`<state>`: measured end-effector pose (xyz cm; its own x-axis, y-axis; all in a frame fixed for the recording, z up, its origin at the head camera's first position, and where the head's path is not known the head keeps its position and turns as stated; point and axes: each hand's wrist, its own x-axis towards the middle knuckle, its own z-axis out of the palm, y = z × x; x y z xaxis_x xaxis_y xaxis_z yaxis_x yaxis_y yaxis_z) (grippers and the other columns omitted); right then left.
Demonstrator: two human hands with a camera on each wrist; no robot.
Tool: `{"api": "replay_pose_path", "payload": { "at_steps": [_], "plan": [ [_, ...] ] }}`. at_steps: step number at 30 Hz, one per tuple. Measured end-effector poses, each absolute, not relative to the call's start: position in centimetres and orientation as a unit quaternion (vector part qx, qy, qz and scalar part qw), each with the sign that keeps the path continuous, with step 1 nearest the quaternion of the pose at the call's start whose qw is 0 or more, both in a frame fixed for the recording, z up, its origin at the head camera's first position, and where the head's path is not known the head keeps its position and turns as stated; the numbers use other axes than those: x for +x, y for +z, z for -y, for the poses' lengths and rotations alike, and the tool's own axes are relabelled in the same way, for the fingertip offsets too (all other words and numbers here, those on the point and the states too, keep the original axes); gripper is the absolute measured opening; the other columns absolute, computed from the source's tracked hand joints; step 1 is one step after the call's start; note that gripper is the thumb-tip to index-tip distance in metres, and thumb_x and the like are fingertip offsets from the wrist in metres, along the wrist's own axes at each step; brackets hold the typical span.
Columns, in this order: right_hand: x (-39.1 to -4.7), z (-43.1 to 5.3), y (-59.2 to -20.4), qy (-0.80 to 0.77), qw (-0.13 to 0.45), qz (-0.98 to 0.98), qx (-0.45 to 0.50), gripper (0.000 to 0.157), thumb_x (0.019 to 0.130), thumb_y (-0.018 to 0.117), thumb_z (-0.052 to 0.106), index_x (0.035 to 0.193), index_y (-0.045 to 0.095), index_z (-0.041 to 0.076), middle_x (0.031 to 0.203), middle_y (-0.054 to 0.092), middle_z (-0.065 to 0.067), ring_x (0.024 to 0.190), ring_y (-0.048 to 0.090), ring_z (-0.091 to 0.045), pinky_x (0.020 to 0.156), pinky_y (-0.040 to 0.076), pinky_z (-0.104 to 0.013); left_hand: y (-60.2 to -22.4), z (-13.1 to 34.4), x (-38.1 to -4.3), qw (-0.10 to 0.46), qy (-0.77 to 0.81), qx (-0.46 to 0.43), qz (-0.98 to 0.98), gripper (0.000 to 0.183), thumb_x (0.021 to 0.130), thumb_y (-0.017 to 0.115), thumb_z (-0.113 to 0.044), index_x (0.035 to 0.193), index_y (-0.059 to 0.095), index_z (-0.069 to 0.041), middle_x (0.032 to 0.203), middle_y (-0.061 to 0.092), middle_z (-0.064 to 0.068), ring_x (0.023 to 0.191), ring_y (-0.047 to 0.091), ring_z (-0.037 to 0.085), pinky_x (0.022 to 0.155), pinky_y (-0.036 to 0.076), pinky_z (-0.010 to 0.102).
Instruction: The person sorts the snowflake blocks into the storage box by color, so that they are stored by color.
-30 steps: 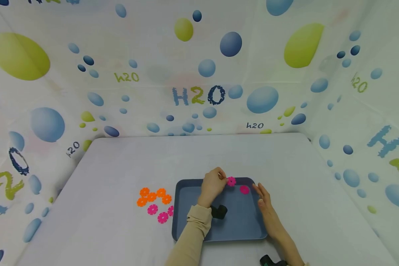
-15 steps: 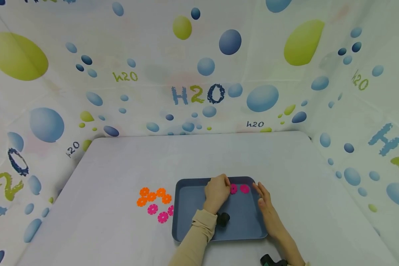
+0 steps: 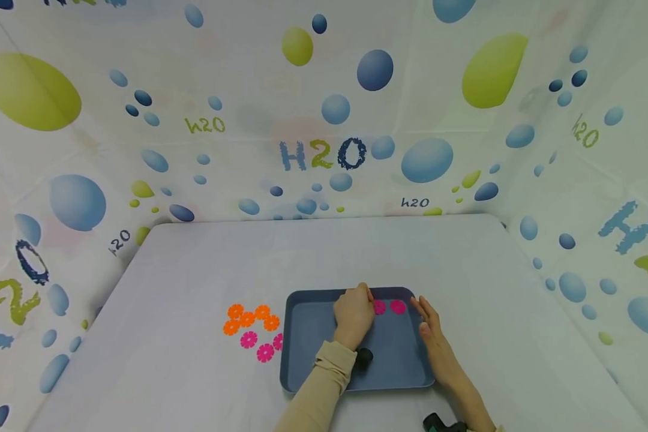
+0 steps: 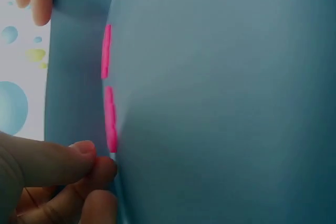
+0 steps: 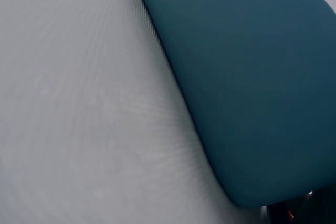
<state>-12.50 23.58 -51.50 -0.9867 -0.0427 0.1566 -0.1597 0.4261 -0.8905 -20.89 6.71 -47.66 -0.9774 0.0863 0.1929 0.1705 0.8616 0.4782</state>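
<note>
A shallow blue-grey tray (image 3: 396, 354) lies on the white table. My left hand (image 3: 354, 313) reaches over its far side, thumb and fingers curled together. Their tips pinch at the edge of a flat pink flower piece (image 3: 379, 307) with a scalloped outline. In the left wrist view that flower (image 4: 110, 119) appears edge-on along the far end of the tray floor, fingertips right at its near end. Another pink flower (image 3: 398, 307) lies to its right, in line with it. My right hand (image 3: 437, 345), fingers extended, rests along the tray's right rim; its wrist view shows only tray and cloth.
Left of the tray, several orange flower pieces (image 3: 246, 319) lie in a cluster, with pink ones (image 3: 264, 352) in front of them; one sits close against the tray's left side. A printed curtain (image 3: 324, 108) rises behind the table. Black cameras (image 3: 364, 359) sit at the wrists.
My left hand has come down and slightly right and nearer with the pink flower, which now lies level with the other one in the tray. The right hand stays put.
</note>
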Motion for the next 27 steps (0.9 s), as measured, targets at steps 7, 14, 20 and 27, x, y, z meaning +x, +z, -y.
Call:
{"api": "replay_pose_path", "payload": {
  "at_steps": [7,14,20,27],
  "plan": [
    [-12.6,-23.5,-51.6,0.534,0.056,0.842,0.062,0.053,0.108,0.021,0.030,0.155,0.010,0.009,0.158,0.029,-0.013,0.144,0.015,-0.003,0.108,0.018,-0.013,-46.6,-5.7,-20.9,0.070,-0.273,-0.072,0.957,0.009,0.082,0.070,-0.009,0.078,0.064,-0.015,0.066,0.067,0.002,0.049,0.055,0.017,0.042,0.038,0.027],
    [-12.7,-23.6,-51.7,0.541,0.062,0.836,0.068,0.053,0.108,0.022,0.029,0.155,0.010,0.007,0.158,0.028,-0.015,0.139,0.012,0.011,0.102,0.015,-0.002,-44.9,-4.1,-20.7,0.107,-0.318,-0.102,0.936,0.004,0.087,0.070,-0.017,0.087,0.070,-0.013,0.070,0.071,0.001,0.043,0.050,0.008,0.038,0.031,0.019],
    [-12.6,-23.5,-51.7,0.549,0.065,0.830,0.076,0.054,0.108,0.022,0.029,0.155,0.008,0.007,0.157,0.028,-0.016,0.136,0.013,0.016,0.098,0.014,0.001,-42.6,-2.5,-20.1,0.072,-0.370,-0.103,0.920,0.011,0.090,0.067,-0.017,0.100,0.070,-0.014,0.083,0.073,0.003,0.050,0.055,0.009,0.041,0.034,0.020],
    [-12.7,-23.6,-51.6,0.535,0.056,0.841,0.068,0.055,0.108,0.021,0.030,0.156,0.006,0.009,0.158,0.027,-0.016,0.147,0.015,-0.021,0.116,0.021,-0.037,-41.1,2.3,-19.9,0.066,-0.468,-0.093,0.876,0.023,0.091,0.066,-0.015,0.113,0.068,-0.009,0.103,0.073,0.008,0.081,0.068,0.021,0.066,0.053,0.027]
  ]
}}
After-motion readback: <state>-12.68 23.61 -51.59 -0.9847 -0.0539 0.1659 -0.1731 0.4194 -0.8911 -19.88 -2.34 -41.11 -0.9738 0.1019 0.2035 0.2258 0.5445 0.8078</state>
